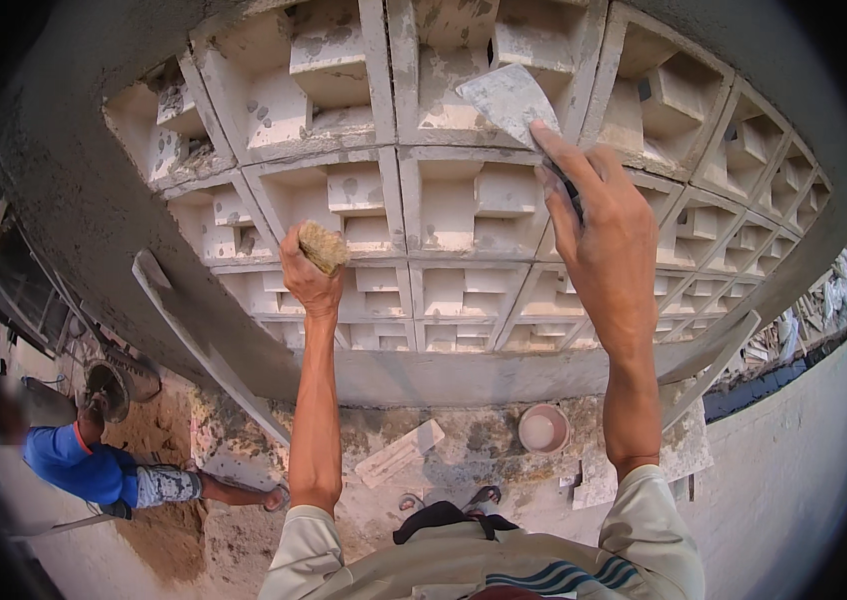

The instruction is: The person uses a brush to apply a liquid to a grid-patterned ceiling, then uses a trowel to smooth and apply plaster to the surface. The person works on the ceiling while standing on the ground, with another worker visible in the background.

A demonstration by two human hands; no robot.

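We saw the scraper [510, 103] in front of the upper row of pale blocks [448, 212], its grey-smeared blade slanting up and left; we could not tell whether its edge touched them. We judged it light, with a thin, stiff blade that might flex slightly at the edge and turn slippery where wet. The dark handle seemed the place to hold, with a finger braced against the blade, and that was how the right hand [611, 215] had it: fingers closed around the handle, index finger laid onto the blade's base.

Lower and to the left, we saw the yellowish sponge [322, 249] pinched in the left hand [305, 282], before the second row. It looked soft, light and easily squeezed, perhaps crumbly at its rough edges, so we thought its sides the best hold. The blocks looked rigid, their thin ribs likely to chip.

Below the wall, we noticed a bucket [543, 414] and a flat board [399, 452] on the ground; farther left, a co-worker [83, 463] in blue.
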